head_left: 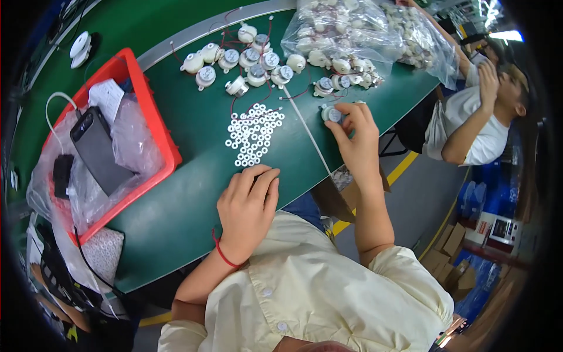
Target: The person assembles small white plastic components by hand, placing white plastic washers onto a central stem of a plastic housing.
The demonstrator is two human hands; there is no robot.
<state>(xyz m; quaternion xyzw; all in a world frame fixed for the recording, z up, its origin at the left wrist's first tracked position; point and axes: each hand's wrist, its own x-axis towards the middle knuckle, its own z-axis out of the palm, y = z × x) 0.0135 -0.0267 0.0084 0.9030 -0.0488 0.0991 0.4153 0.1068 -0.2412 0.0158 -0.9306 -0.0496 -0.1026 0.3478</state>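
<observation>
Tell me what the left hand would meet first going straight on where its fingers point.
The left hand would likely meet the small white rings on the green table first; its height is unclear, so it might pass above them.

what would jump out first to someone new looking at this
Probably the red bin at the left of the green table, with a dark device lying on clear plastic inside it. Next, the scatter of white rings in the middle, just beyond the left hand. Right of the rings, the right hand pinches a round part.
</observation>
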